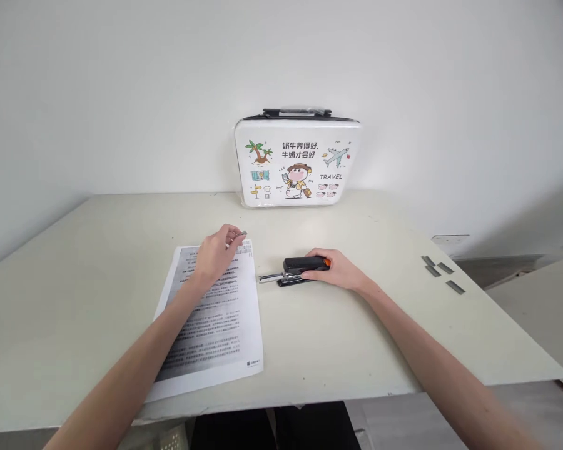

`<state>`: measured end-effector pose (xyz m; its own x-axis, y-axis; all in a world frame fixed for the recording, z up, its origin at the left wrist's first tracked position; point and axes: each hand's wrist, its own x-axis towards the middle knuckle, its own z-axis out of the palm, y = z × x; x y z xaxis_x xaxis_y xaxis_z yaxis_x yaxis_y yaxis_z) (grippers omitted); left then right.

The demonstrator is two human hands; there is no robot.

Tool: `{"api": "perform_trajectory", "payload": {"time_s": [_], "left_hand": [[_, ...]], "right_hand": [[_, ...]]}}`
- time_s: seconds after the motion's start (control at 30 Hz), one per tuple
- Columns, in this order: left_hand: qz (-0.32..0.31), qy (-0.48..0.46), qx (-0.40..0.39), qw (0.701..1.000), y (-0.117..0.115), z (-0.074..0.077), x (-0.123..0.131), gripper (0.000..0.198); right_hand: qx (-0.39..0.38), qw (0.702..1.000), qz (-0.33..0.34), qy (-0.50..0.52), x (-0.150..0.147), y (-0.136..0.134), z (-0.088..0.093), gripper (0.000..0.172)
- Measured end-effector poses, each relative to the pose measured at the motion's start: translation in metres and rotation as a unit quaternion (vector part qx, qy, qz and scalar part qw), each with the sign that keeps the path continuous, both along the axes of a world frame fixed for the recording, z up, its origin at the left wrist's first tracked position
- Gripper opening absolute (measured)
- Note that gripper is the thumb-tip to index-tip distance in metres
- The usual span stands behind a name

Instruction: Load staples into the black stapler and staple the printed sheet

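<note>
A black stapler (pixel 293 265) lies on the table with its metal staple tray (pixel 271 278) slid out toward the left. My right hand (pixel 331 267) is closed around its back end, near an orange part. Above the top edge of a printed sheet of paper (pixel 216 331), my left hand (pixel 220 250) pinches a small grey strip of staples (pixel 243 233) between thumb and fingers. The left wrist and forearm cover part of the print. A gap separates the strip from the stapler.
Several staple strips (pixel 432 271) lie scattered near the right edge of the pale table (pixel 319 350). A white case (pixel 304 131) with cartoon prints and a black handle stands upright against the wall at the back.
</note>
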<state>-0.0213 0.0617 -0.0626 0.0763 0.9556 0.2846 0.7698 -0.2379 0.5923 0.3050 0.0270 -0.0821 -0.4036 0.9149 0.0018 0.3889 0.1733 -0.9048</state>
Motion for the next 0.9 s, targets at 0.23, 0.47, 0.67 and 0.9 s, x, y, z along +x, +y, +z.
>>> {"api": "perform_trajectory", "payload": {"time_s": [0.23, 0.47, 0.67, 0.9], "left_hand": [[-0.116, -0.134, -0.116, 0.977, -0.026, 0.009, 0.008, 0.048], [-0.156, -0.207, -0.187, 0.948, -0.038, 0.015, 0.018, 0.047], [-0.152, -0.224, -0.222, 0.937, -0.045, 0.015, 0.025, 0.047], [-0.135, -0.111, -0.134, 0.975, -0.052, 0.018, 0.031, 0.030]], "right_hand": [[-0.014, 1.000, -0.007, -0.019, -0.001, -0.003, 0.003, 0.040], [0.000, 0.999, -0.003, -0.045, -0.001, -0.001, -0.002, 0.040], [0.007, 0.999, 0.000, -0.045, -0.001, -0.001, -0.001, 0.040], [0.006, 0.999, 0.003, -0.040, -0.001, 0.000, 0.002, 0.038]]}}
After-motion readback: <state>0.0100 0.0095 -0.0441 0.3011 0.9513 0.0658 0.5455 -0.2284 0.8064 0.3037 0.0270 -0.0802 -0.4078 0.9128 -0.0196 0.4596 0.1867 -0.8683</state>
